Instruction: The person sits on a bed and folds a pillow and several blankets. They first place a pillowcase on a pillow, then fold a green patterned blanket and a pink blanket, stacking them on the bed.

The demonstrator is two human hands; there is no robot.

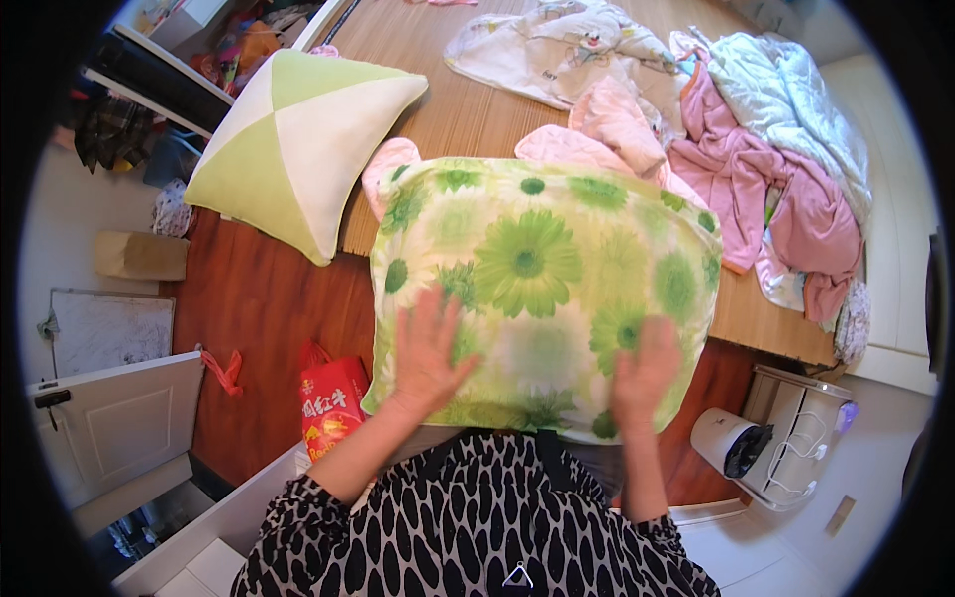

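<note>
A pillow (526,261) in a green and yellow daisy-print cover lies in front of me, its near edge at my lap. My left hand (429,362) is laid palm down over its left near part, fingers spread. Over the right near part is my right hand (646,369), blurred, with its palm down and the thumb apart. Neither hand grips anything. Pink quilted fabric (578,149) shows from beneath the pillow's far edge. To the left, a green and white square cushion (306,145) rests at the corner of the wooden surface (477,112).
Pink clothing (735,168), a pale blue quilt (791,104) and a cream baby garment (552,48) lie across the far side. A red bag (332,399) stands on the floor at left. At right are a waste bin (722,440) and a cabinet (783,418) with cables.
</note>
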